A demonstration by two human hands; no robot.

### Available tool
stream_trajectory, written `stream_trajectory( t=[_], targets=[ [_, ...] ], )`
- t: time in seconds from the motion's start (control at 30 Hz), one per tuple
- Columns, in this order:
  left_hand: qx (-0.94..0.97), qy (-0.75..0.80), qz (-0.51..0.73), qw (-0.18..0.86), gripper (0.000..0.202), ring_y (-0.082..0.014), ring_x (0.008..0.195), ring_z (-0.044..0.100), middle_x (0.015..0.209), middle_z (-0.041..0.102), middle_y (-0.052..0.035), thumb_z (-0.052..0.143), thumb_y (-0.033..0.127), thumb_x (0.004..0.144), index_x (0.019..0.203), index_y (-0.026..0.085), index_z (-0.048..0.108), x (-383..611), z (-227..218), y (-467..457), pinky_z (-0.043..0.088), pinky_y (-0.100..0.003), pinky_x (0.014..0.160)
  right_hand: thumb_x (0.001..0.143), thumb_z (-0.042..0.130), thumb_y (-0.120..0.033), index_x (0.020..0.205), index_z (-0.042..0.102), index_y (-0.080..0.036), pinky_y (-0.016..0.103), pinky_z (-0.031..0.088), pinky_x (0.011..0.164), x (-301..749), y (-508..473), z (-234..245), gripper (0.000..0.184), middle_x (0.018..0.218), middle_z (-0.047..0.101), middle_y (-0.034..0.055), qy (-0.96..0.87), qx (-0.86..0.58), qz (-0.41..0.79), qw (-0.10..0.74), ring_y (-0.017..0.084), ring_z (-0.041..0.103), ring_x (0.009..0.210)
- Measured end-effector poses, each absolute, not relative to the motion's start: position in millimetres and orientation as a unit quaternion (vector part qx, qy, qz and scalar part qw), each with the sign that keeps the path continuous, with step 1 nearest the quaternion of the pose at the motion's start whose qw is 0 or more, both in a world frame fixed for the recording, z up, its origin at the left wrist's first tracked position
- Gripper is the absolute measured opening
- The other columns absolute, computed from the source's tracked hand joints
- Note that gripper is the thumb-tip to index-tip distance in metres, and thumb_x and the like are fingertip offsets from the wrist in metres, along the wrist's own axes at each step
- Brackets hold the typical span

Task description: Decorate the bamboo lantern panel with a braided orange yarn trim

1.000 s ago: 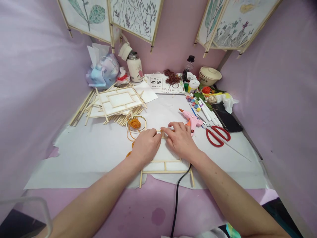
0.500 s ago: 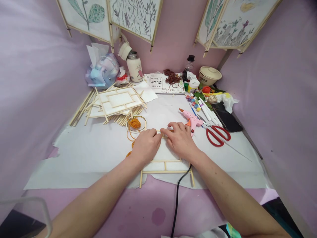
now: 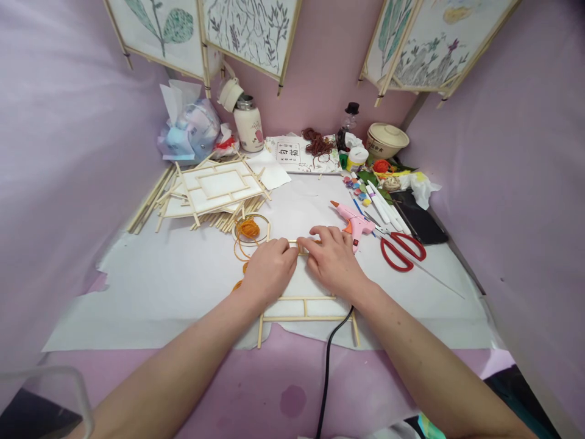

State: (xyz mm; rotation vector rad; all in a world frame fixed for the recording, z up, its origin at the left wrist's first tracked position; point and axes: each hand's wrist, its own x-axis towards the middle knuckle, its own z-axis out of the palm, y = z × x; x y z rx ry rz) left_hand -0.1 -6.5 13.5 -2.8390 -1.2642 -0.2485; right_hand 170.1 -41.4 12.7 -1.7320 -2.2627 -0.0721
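A frame of thin wooden sticks point(image 3: 292, 318) backed with white paper lies flat in front of me. My left hand point(image 3: 270, 267) rests on its far left part, fingers curled and closed at the far bar. Just to the right, my right hand point(image 3: 337, 261) has its thumb and index finger closed on the same bar, close to a short cross stick; its other fingers are bent. The hands cover much of the frame's middle. A pink glue gun point(image 3: 363, 225) lies beyond my right hand. Orange yarn point(image 3: 249, 228) sits in a ring of tape beyond my left hand.
Red-handled scissors point(image 3: 397, 262) and a black phone point(image 3: 418, 216) lie at the right. More stick frames point(image 3: 219, 186) are piled at the back left, by an uncapped bottle point(image 3: 249, 125). A black cord point(image 3: 326, 372) hangs over the front edge. Painted paper lanterns point(image 3: 249, 36) hang above.
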Motion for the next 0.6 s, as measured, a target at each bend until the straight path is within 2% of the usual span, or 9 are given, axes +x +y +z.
stream_trajectory(
  t=[0.2,0.37,0.47,0.6],
  targets=[
    [-0.911,-0.405,-0.084,0.007,0.025,-0.0209,0.078,0.055,0.085,0.06,-0.0079,0.043,0.021,0.096,0.098,0.016,0.068,-0.5,13.2,-6.4,0.041,-0.035,0.07,0.089,0.048,-0.019,0.121,0.061,-0.028,0.043,0.028,0.092,168.8,-41.8,13.3,0.035,0.128,0.052,0.0095,-0.785,-0.6,-0.023,0.152,0.027,0.041,0.114],
    [-0.91,-0.407,-0.084,0.006,0.027,-0.0205,0.077,0.055,0.085,0.06,-0.0076,0.042,0.022,0.097,0.096,0.016,0.069,-1.0,13.8,-6.3,0.041,-0.035,0.07,0.089,0.048,-0.018,0.119,0.063,-0.028,0.042,0.028,0.092,171.4,-42.3,15.8,0.035,0.129,0.052,0.009,-0.782,-0.6,-0.022,0.169,0.027,0.041,0.115],
    [-0.91,-0.405,-0.091,0.006,0.028,-0.0202,0.077,0.056,0.084,0.06,-0.0074,0.042,0.023,0.097,0.092,0.016,0.069,-1.7,13.2,-6.1,0.041,-0.034,0.07,0.089,0.048,-0.017,0.122,0.062,-0.026,0.042,0.028,0.089,177.8,-42.7,17.5,0.037,0.128,0.053,0.0097,-0.747,-0.632,-0.042,0.203,0.027,0.041,0.114],
    [-0.91,-0.403,-0.097,-0.002,0.026,-0.02,0.077,0.056,0.084,0.06,-0.0072,0.044,0.022,0.097,0.092,0.016,0.069,-2.2,11.0,-5.4,0.041,-0.034,0.071,0.089,0.049,-0.017,0.116,0.066,-0.027,0.041,0.027,0.083,184.2,-43.4,16.1,0.034,0.121,0.057,0.009,-0.728,-0.653,-0.046,0.206,0.028,0.042,0.111]
  ],
)
